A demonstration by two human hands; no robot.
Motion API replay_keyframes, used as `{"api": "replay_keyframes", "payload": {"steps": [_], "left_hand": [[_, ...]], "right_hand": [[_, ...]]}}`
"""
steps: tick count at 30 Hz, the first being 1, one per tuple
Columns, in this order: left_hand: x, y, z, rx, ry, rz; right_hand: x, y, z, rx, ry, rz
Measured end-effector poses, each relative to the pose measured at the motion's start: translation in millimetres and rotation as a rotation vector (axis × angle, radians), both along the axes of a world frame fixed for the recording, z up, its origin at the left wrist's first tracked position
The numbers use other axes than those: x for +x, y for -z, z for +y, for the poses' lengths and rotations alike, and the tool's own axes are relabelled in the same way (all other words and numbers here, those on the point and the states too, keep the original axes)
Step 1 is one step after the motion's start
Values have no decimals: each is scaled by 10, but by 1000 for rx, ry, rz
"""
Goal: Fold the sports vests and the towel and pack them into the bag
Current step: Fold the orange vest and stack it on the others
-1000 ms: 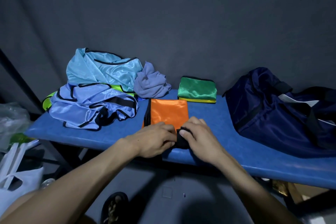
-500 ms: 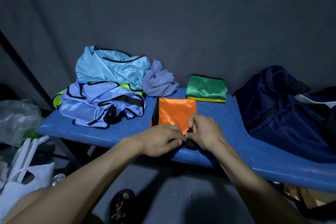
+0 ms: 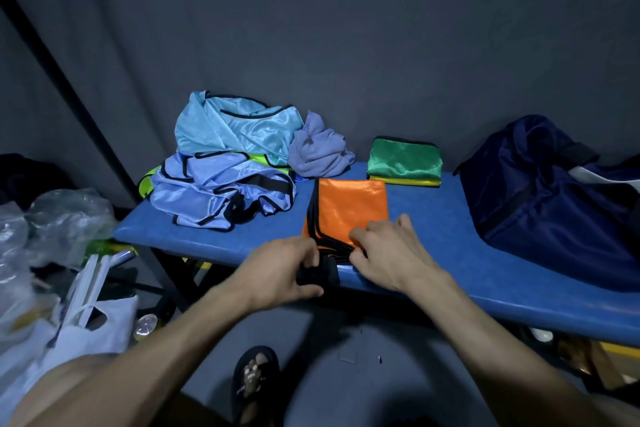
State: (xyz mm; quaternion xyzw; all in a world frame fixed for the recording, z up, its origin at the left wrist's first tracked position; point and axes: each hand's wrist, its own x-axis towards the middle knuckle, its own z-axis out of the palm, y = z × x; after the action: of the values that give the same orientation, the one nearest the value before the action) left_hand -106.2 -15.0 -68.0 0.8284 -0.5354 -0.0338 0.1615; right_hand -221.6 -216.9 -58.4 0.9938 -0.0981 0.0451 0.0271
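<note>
A blue bench (image 3: 450,236) spans the middle, against a dark grey wall (image 3: 346,28). At eight o'clock lie clear plastic bags (image 3: 62,218) and a white bag (image 3: 86,329). A sandalled foot (image 3: 254,381) shows at six o'clock.

Lighting: dim, cool, bluish throughout; source not visible. Backdrop: dark, nearly featureless. Satin vests (image 3: 228,149): soft sheen on folds. Floor under bench (image 3: 519,274): deep shadow. Hands: slightly motion-blurred. Edges: wide-angle bending, darkened corners. Plastic bags (image 3: 52,229): faint glare.
</note>
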Motion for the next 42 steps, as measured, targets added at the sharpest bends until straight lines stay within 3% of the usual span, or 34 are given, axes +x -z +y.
{"api": "replay_keyframes", "payload": {"steps": [6,14,20,32,36,42], "left_hand": [[-225,431,-103,-175,-73,-90],[-357,514,-275,-96,-173,-369],[-332,561,-297,-109,-102,-394],[-152,49,-173,-484,55,-3],[71,16,-337,-425,75,203],[388,60,-523,-319,-51,255]], "right_hand": [[-85,-62,59,-6,-25,106],[-126,48,142,-50,-63,55],[-137,135,130,-58,-77,-21],[-59,285,199,-114,-82,-39],[-78,253,222,-137,-73,-18],[-106,267,144,-132,-76,-46]]}}
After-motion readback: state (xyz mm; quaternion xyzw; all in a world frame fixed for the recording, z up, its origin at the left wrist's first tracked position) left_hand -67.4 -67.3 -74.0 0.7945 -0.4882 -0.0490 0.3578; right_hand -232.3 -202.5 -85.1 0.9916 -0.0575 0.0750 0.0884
